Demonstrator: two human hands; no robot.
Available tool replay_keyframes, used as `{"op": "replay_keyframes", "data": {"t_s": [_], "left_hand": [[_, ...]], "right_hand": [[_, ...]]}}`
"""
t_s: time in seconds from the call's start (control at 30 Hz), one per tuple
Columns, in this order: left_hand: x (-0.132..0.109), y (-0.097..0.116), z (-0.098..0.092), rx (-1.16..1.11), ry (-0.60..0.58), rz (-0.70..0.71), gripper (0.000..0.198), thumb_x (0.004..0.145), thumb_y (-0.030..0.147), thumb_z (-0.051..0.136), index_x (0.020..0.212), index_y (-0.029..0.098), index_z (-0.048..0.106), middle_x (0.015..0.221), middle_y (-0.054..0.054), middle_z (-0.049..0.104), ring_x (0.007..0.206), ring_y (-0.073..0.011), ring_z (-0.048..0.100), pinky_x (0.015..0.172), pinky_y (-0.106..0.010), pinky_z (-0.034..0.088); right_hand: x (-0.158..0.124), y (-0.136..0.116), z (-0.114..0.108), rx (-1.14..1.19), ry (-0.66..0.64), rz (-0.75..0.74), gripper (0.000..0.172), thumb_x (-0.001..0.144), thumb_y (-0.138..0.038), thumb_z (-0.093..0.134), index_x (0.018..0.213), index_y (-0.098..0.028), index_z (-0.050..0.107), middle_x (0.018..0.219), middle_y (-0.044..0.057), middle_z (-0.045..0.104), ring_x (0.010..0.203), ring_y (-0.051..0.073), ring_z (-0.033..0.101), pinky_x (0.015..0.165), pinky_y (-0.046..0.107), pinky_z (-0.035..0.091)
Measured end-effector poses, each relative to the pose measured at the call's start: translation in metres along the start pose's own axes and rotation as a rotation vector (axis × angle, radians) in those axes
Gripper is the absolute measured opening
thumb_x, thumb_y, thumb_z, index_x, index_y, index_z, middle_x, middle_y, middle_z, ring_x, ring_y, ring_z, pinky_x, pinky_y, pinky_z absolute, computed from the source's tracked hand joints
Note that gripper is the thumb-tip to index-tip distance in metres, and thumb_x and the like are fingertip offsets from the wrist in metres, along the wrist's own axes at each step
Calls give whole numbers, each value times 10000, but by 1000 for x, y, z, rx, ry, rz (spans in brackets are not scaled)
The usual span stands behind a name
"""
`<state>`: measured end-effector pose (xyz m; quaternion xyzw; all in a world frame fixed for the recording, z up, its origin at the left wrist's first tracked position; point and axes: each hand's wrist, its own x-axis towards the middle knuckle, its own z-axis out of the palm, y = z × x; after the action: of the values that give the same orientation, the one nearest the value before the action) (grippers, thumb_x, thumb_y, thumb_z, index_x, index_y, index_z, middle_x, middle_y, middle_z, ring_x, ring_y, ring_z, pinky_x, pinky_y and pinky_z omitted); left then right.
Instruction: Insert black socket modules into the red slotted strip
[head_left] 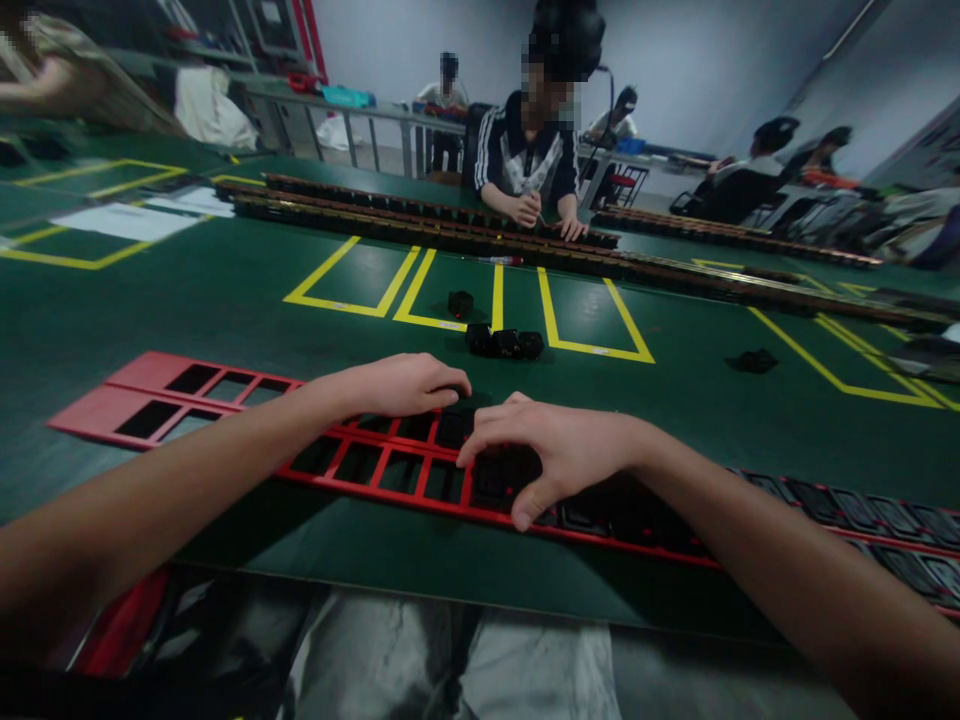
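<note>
A long red frame (386,478) with two rows of square openings lies along the near side of the table. Black square pieces (495,480) fill its right-hand part, while several openings toward its left end hold none. Over the far row is my left hand (409,385), fingers bent and closed together near a black piece (454,428); anything between the fingertips is hidden. My right hand (559,450) arches over the near row, thumb and fingers spread around a black piece seated in the frame. I cannot tell whether its fingertips touch that piece.
Past the frame, a cluster of black pieces (504,342) and a single one (460,303) lie on the green table (337,340). Another dark piece (752,361) rests to the right. Long dark strips (420,228) cross the table before a person (529,150) working opposite.
</note>
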<state>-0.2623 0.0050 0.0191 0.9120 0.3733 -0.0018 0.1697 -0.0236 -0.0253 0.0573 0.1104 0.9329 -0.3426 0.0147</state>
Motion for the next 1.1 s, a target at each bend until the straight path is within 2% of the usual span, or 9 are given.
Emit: {"op": "replay_keyframes", "data": {"t_s": [0.2,0.4,0.6,0.83,1.1], "left_hand": [[0,1,0,4,-6,-8,326,975,293,429,1225,237,631,1139,-40,714,990,-188,662,822,-266,457],[0,-1,1,-3,-1,4,332,976,299,415,1227,244,626,1124,-39,712,984,-188,659,820,-271,453],[-1,-1,1,-1,1,4,330,979,301,406,1217,241,627,1126,-42,711,988,-192,661,820,-278,451],[0,0,0,12,0,8,328,981,297,408,1221,238,624,1129,-35,713,975,-185,663,813,-272,457],[1,-1,2,13,12,13,318,977,295,414,1201,240,634,1124,-29,716,993,-187,667,833,-275,470]], "right_hand": [[1,2,-2,55,-2,-28,423,815,-462,753,1119,-177,678,991,41,646,889,174,569,849,315,399],[4,9,2,193,92,-70,187,911,-287,647,971,-126,722,839,33,643,745,132,553,714,271,418],[1,18,-1,384,83,-134,237,899,-334,683,938,-121,779,665,-8,567,621,105,505,645,273,377],[2,12,2,87,1,-133,165,883,-284,709,919,-154,805,644,-33,494,634,91,456,715,279,347],[1,11,-1,137,-9,-129,192,897,-299,693,954,-150,801,654,-25,525,630,95,477,693,279,344]]}}
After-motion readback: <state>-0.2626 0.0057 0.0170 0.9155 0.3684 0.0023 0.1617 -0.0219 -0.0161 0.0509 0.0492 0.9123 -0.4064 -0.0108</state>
